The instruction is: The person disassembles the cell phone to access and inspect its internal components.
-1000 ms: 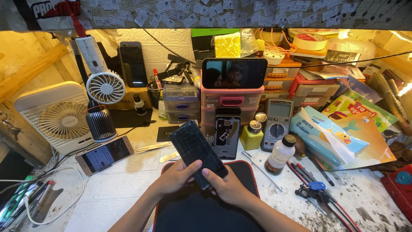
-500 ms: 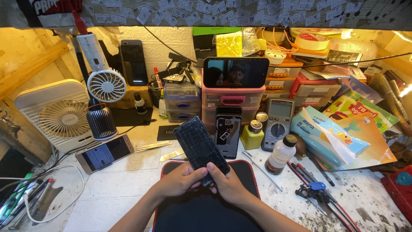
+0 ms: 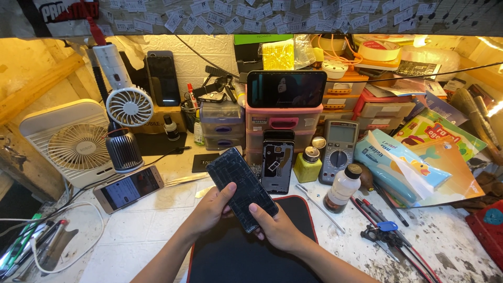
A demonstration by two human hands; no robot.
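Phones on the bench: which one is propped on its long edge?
The black phone with the lit screen, standing sideways atop the pink plastic drawer unit. The others lie flat, lean upright, or sit in the hands.

both forearms [image 3: 173, 257] and the black mat [image 3: 236, 257] run off the bottom edge.

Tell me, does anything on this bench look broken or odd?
Yes. The dark phone held by the left hand and right hand is covered in cracks. Just behind it, an opened phone lies with its back off, showing its insides.
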